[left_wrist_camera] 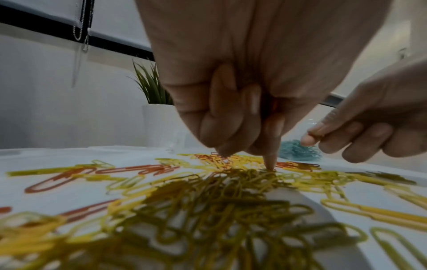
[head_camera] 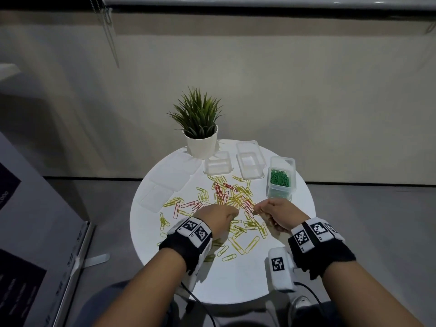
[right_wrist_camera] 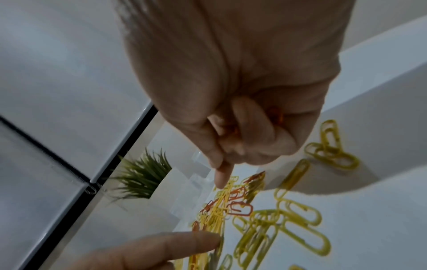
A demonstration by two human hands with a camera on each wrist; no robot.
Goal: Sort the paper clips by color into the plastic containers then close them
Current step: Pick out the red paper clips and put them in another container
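Round white table (head_camera: 236,279), both hands low over a loose scatter of yellow clips (head_camera: 238,230) and red clips (head_camera: 220,193) at its middle.

Left hand (head_camera: 215,214) — fingers curled into the palm, one finger straight down, its tip touching the yellow clips; the left wrist view shows a bit of red inside the curl, so it grips red clips.

Right hand (head_camera: 274,212) — fingers bunched, forefinger and thumb pinched just above the pile; red clips show between its curled fingers in the right wrist view.

Green clips (head_camera: 280,177) sit in an open clear container (head_camera: 281,177) at the right rim. Two empty containers (head_camera: 250,162) stand beside it, near a potted plant (head_camera: 198,128). Clear lids (head_camera: 165,185) lie flat at left.

Wristbands (head_camera: 313,232) carry black-and-white square codes; small characters beside them are too small to read.
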